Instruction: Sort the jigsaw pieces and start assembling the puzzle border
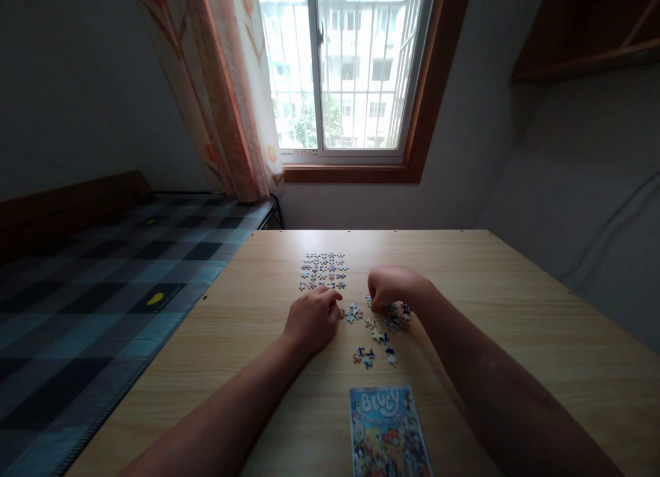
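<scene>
Left hand [312, 319] rested on desk [515, 312], fingers curled, fingertips just beside small piece cluster [352, 314]. Right hand [392, 288] sat knuckles-up over loose puzzle pieces [396, 319], touching heap. Grip of each hand half-clenched; we could not tell whether either grasped piece. Sorted pieces [324, 271] lay in rows beyond left hand. Puzzle box [389, 432] lay near us, between forearms. Checked bed [103, 284] stood left of desk.

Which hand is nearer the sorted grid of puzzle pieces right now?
Left. The left hand sits at the near edge of the grid, fingertips almost reaching it; the right hand is off to its right, over the loose pieces.
</scene>
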`<state>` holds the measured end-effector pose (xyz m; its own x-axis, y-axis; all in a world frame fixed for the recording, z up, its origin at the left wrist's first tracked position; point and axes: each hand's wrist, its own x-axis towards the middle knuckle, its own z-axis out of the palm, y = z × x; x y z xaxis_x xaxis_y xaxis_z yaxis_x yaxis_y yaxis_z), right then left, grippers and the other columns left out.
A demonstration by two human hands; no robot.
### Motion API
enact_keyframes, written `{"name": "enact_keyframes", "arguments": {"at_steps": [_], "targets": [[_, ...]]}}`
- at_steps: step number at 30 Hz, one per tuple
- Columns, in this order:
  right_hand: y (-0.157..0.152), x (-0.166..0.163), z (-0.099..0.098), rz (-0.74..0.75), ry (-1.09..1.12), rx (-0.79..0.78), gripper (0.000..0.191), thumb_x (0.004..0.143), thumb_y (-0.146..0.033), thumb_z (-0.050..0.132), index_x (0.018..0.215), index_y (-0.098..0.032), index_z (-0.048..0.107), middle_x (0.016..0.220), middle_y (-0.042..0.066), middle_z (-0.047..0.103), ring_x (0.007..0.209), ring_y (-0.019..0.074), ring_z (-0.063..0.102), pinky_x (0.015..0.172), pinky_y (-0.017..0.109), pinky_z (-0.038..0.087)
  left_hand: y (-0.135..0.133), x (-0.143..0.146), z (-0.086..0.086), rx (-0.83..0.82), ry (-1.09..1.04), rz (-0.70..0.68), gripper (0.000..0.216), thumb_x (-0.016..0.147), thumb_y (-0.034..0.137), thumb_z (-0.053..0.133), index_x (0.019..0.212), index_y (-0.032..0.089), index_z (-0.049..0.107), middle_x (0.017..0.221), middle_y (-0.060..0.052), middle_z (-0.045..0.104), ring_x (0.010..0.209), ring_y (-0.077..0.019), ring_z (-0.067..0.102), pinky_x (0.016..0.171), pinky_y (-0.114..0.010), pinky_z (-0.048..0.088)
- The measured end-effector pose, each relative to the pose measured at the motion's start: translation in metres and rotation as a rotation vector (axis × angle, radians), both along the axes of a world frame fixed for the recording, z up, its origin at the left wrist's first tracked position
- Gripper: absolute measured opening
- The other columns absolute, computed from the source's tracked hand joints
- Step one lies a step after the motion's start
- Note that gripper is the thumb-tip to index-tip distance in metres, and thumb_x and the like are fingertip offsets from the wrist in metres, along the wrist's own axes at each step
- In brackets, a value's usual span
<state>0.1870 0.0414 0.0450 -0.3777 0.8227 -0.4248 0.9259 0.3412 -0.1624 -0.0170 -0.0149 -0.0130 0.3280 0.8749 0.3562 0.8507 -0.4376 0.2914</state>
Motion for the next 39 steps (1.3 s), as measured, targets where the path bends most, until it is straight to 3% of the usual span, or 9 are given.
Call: {"name": "enact_keyframes", "arguments": {"at_steps": [6, 16, 23, 31, 39], "targets": [[0.002, 0.0, -0.001, -0.001, -0.01, -0.05, 0.026, 0.056, -0.023, 0.075, 0.08, -0.015, 0.08, 0.076, 0.007, 0.073, 0.067, 0.0196, 0.063, 0.054, 0.026, 0.041, -0.001, 0.0, 0.002, -0.036, 0.031, 0.015, 0.017, 0.084, 0.021, 0.057, 0.09, 0.023, 0.074, 0.088, -0.005, 0.076, 0.08, -0.0217, 0.068, 0.073, -0.034, 0.051], [0.01, 0.011, -0.009, -0.047, 0.042, -0.242, 0.022, 0.06, -0.022, 0.076, 0.08, -0.015, 0.077, 0.071, 0.004, 0.07, 0.066, 0.0163, 0.062, 0.054, 0.024, 0.043, -0.002, 0.0, -0.001, 0.007, -0.107, -0.272, 0.024, 0.083, 0.013, 0.055, 0.089, 0.022, 0.076, 0.083, -0.004, 0.075, 0.075, -0.0174, 0.066, 0.073, -0.03, 0.052], [0.012, 0.021, -0.002, -0.053, 0.097, -0.355, 0.02, 0.061, -0.026, 0.078, 0.077, -0.017, 0.073, 0.063, -0.001, 0.065, 0.057, 0.0116, 0.057, 0.053, 0.022, 0.039, -0.004, 0.0, -0.001, 0.031, -0.158, -0.267, 0.029, 0.081, 0.008, 0.053, 0.093, 0.021, 0.075, 0.085, -0.003, 0.074, 0.072, -0.0146, 0.065, 0.071, -0.028, 0.052], [-0.001, 0.013, 0.016, 0.048, 0.422, -0.423, 0.024, 0.073, -0.034, 0.073, 0.087, -0.016, 0.066, 0.075, 0.001, 0.069, 0.066, 0.0123, 0.067, 0.049, 0.017, 0.037, -0.007, 0.002, 0.001, 0.073, -0.228, -0.24, 0.018, 0.092, 0.031, 0.06, 0.102, 0.022, 0.072, 0.093, -0.003, 0.073, 0.064, -0.0117, 0.06, 0.068, -0.028, 0.049], [-0.002, 0.006, 0.009, 0.166, 0.559, -0.392, 0.019, 0.08, -0.03, 0.068, 0.091, -0.016, 0.063, 0.081, 0.001, 0.068, 0.061, 0.011, 0.068, 0.045, 0.016, 0.037, -0.006, 0.002, -0.002, 0.051, -0.273, -0.288, 0.014, 0.092, 0.029, 0.061, 0.086, 0.02, 0.071, 0.08, -0.002, 0.069, 0.064, -0.0117, 0.057, 0.065, -0.026, 0.046]]}}
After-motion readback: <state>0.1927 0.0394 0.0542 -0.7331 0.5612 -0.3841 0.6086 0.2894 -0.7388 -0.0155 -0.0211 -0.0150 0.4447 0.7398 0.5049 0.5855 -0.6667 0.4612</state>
